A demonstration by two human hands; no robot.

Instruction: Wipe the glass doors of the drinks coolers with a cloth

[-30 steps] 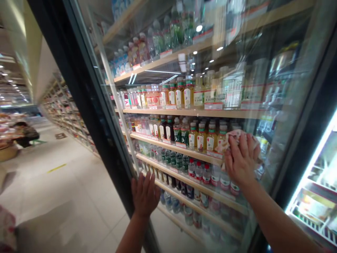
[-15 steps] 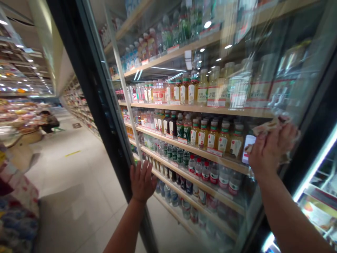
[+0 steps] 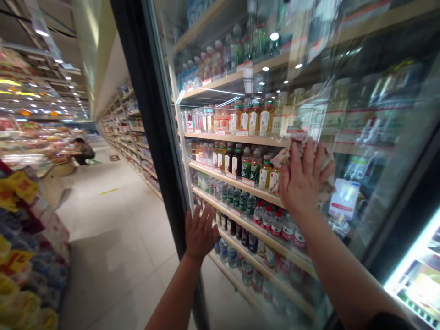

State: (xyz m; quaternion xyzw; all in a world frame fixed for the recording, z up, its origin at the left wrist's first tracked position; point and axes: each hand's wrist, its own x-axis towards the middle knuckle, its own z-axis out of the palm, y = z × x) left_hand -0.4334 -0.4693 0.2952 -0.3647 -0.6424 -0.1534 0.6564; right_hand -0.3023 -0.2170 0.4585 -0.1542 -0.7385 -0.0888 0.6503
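My right hand (image 3: pixel 304 181) presses a crumpled light cloth (image 3: pixel 292 151) flat against the glass door (image 3: pixel 347 91) of a drinks cooler, about mid-height. My left hand (image 3: pixel 200 231) lies open and flat on the lower left of the same glass, beside the door's black frame (image 3: pixel 151 119). Behind the glass, wooden shelves (image 3: pixel 237 183) carry rows of bottled drinks (image 3: pixel 240 162).
A tiled aisle (image 3: pixel 117 238) runs off to the left past long stocked shelves (image 3: pixel 127 119). A display of packaged goods (image 3: pixel 20 256) stands at the near left. A person (image 3: pixel 82 151) crouches far down the aisle. A lit cooler section (image 3: pixel 419 279) is at the lower right.
My right hand has carried the cloth across the glass, first right and then back left and up. My left hand stays flat on the lower glass. My view has turned left.
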